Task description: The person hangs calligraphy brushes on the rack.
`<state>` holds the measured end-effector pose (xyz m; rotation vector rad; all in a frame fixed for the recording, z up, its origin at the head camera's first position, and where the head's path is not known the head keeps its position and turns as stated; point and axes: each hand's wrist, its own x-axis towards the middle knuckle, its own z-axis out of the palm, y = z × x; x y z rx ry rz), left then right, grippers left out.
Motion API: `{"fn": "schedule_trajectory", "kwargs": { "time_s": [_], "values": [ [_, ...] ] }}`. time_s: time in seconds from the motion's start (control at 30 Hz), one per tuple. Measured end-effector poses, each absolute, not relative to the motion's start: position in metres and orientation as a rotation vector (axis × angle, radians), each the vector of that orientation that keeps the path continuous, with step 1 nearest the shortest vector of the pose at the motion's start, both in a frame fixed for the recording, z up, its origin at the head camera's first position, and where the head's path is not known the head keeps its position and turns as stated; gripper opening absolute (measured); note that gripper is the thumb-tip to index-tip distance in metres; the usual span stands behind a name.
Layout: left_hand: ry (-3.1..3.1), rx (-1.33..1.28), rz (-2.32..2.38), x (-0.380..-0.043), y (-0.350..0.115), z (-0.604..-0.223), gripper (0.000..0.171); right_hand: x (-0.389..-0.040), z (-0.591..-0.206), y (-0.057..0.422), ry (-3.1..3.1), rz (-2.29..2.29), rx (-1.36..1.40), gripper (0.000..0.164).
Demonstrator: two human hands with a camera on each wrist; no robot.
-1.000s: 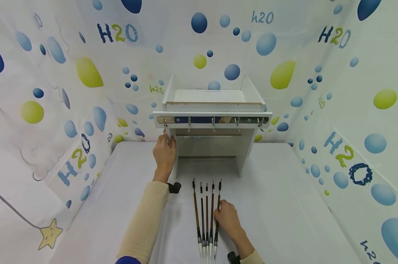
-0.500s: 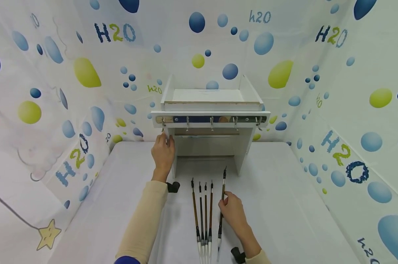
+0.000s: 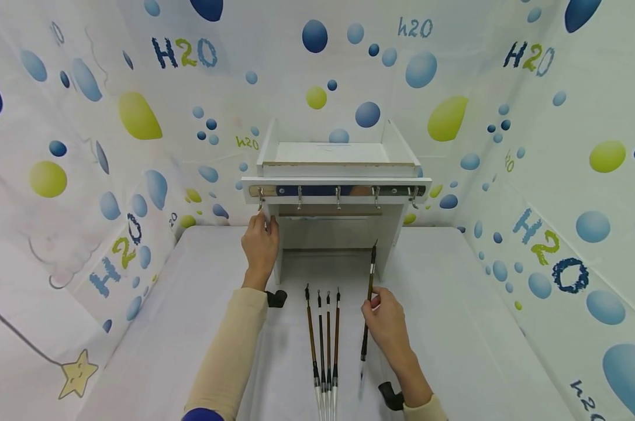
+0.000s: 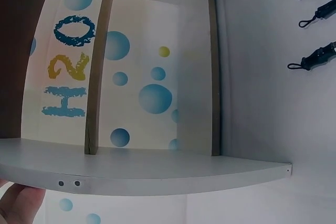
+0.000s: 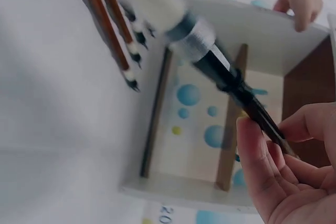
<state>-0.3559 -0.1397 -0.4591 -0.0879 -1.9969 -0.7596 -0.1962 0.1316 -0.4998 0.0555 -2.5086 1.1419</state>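
In the head view my right hand (image 3: 388, 324) pinches the handle of a calligraphy brush (image 3: 372, 275), its loop end pointing toward the shelf and its pale bristles toward me. The right wrist view shows thumb and fingertips around the dark handle (image 5: 262, 116). My left hand (image 3: 259, 248) grips the front of the left side panel (image 4: 131, 174) of a white shelf unit (image 3: 341, 171), just under the leftmost hook (image 3: 261, 199). Several more calligraphy brushes (image 3: 311, 333) lie side by side on the white table, loops toward the shelf.
A rail (image 3: 317, 191) with several metal hooks runs across the shelf's front, each hook bare. Below it the shelf has an open bay between two side panels. Patterned curtain walls (image 3: 191, 93) surround the white table (image 3: 454, 327) at the back and sides.
My right hand has lifted the rightmost brush away from the row and carried it forward and right, toward the shelf's right panel. The left hand keeps its place on the left panel.
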Motion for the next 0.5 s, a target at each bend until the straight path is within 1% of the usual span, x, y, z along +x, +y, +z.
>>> {"fn": "schedule_trajectory", "kwargs": {
  "time_s": [0.5],
  "values": [
    [-1.993, -0.079, -0.761, -0.355, -0.138, -0.457, 0.024, -0.205, -0.455, 0.159, -2.357, 1.070, 0.023, 0.032]
  ]
}}
